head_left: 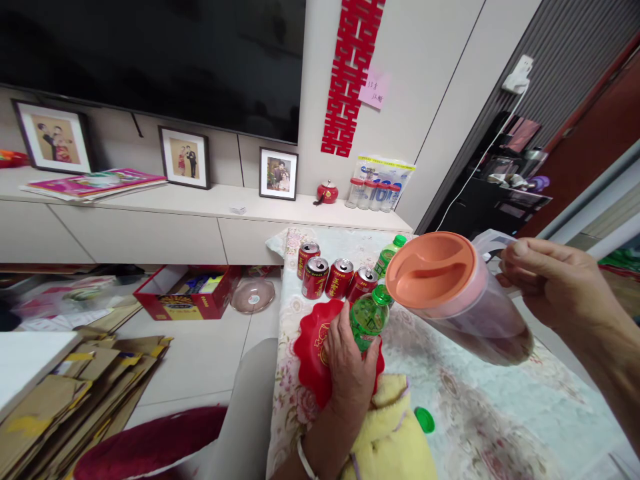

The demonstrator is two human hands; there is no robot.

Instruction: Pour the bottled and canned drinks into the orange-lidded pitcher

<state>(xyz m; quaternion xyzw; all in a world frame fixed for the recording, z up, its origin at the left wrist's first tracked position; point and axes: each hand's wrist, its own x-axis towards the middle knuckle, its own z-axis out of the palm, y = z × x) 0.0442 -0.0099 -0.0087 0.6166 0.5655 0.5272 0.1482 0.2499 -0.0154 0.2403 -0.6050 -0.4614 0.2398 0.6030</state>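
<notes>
My right hand [560,283] is closed around the handle of a clear plastic pitcher [495,333] with an orange lid. The pitcher is tilted above the table, its lid toward the left, and dark liquid lies inside. My left hand [347,360] is wrapped around a green plastic bottle [369,317] with a green cap, over a red scalloped tray [310,347]. Behind the bottle stand several red drink cans [341,277] and a second green bottle [387,257]. A folded yellow towel [395,440] lies by my left wrist, and a loose green lid [425,420] rests to its right.
The table has a floral cloth [500,407]. Behind it, a low white cabinet [225,208] bears photo frames [185,157], a red pot [327,192] and several glass jars [373,197]. Flattened cardboard [85,393] and a red box [185,293] are on the floor at left.
</notes>
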